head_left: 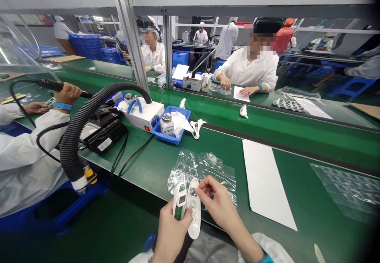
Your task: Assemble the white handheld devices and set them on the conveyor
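My left hand [170, 231] is closed round two white plastic device shells [187, 205], held side by side near the front edge of the green bench; one shell shows a green circuit board inside. My right hand [218, 203] pinches the upper end of the right-hand shell with thumb and forefinger. Just beyond my hands lies a clear plastic blister sheet [202, 168] with small pockets.
A white paper strip [264, 180] lies to the right, another clear sheet [347, 188] further right. A blue tray [170, 124] with a bottle, a white box [142, 114] and a black ribbed hose [80, 128] stand left. A co-worker's sleeve [26, 156] is left; people sit opposite.
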Tool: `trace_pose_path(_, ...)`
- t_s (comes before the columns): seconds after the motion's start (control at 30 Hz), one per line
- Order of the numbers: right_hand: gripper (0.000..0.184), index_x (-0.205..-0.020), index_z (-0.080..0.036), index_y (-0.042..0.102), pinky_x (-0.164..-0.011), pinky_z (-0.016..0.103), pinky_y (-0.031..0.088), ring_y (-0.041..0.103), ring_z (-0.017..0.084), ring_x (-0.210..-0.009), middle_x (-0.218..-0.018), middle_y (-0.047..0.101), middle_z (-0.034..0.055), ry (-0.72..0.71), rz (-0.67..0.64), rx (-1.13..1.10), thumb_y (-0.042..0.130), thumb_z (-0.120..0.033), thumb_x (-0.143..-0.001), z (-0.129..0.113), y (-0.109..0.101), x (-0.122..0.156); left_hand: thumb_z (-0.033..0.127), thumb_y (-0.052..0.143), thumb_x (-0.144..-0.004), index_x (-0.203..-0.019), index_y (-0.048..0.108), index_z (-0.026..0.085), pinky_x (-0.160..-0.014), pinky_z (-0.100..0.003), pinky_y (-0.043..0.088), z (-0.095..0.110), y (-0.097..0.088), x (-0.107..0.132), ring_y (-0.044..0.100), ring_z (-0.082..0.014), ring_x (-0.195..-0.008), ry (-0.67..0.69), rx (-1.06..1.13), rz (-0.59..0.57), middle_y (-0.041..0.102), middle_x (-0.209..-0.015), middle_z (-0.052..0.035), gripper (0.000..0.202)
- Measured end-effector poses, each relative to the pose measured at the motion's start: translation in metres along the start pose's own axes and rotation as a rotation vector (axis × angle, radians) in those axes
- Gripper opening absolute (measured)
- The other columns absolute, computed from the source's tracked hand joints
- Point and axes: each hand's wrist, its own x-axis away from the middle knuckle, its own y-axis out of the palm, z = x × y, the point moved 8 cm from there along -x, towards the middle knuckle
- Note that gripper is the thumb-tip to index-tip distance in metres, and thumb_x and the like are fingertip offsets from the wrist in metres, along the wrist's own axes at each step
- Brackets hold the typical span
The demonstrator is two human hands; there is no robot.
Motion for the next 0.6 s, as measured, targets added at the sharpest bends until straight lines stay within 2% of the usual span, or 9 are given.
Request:
trace_pose_path(0.23,0.019,-0.072,-0.023,0.042,-0.055,0.025,0.036,0.046,0.014,-0.059,-0.065,0.047,-0.0044,-0.002,-0.026,-0.018,0.057,-0.029,-0.083,0.002,0.007,0.010,0.031,0.064,-0.072,-0.076,0.063,0.014,-0.058,-0.025,0.040,-0.001,-0.002,0.003,0.049,-0.0151,-0.063,0.008,0.005,-0.003,0.063,-0.067,-0.0013,0.017)
trace_pose_path(0.6,0.021,-0.075,-0.023,0.042,-0.059,0.026,0.037,0.046,0.015,-0.063,-0.069,0.046,-0.0041,-0.024,-0.027,-0.038,0.057,-0.033,-0.086,0.001,0.023,0.014,0.028,0.062,-0.073,-0.073,0.061,0.015,-0.057,-0.025,0.038,0.005,-0.016,0.009,0.049,-0.0148,-0.063,0.065,-0.006,0.017,0.063,-0.067,-0.0009,0.013)
